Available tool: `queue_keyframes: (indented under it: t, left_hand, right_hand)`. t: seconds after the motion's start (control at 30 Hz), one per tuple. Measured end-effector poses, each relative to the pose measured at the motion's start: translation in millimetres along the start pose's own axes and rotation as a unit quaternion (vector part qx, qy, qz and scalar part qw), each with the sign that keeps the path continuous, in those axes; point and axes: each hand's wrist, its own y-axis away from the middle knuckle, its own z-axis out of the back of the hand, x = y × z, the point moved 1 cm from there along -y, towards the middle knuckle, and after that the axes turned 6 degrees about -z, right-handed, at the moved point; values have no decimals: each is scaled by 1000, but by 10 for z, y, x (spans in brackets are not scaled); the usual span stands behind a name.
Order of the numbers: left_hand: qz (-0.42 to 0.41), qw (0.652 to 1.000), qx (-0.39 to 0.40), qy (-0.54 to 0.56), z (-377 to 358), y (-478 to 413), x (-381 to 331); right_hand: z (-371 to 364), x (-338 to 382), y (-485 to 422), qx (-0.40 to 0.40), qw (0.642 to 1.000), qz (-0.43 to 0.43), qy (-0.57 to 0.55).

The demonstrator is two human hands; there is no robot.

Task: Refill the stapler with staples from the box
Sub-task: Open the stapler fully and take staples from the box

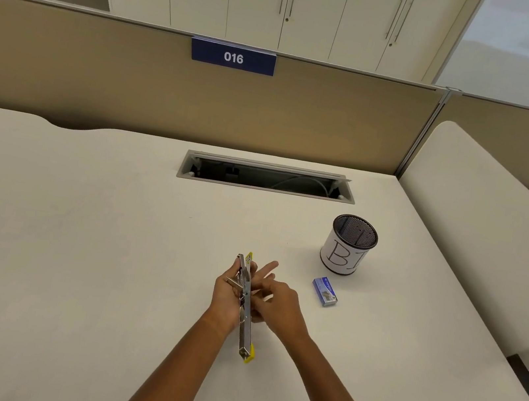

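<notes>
A stapler (246, 315) with a silver metal body and yellow ends is swung fully open into one long bar. It is held above the white desk (74, 257), pointing away from me. My left hand (227, 295) grips it around the middle from the left. My right hand (278, 303) touches the stapler's middle from the right, fingers pinched near the metal channel; whether it holds staples is hidden. A small blue staple box (325, 291) lies on the desk to the right of my hands, apart from them.
A black mesh pen cup (349, 245) with a white label stands behind the box. An open cable tray (266, 178) is set in the desk farther back. A tan partition with a blue "016" sign (233, 56) closes the far edge; a white divider (480, 227) is on the right.
</notes>
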Motion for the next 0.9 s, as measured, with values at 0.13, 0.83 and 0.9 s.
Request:
queue_keyframes:
  t: [0.13,0.83,0.9]
  left_hand:
    - [-20,1000,0,23,-32,32,-5]
    - [-111,946,-99,-289,-9,-128,-72]
    - [-114,944,-101,-294,-20,-153,-74]
  right_hand:
    - [-20,8,-25,-25,995,35,94]
    - [1025,-141,-499,-232,972,-19,-28]
    - [1230,-105,-599,-274,961,-9,-18]
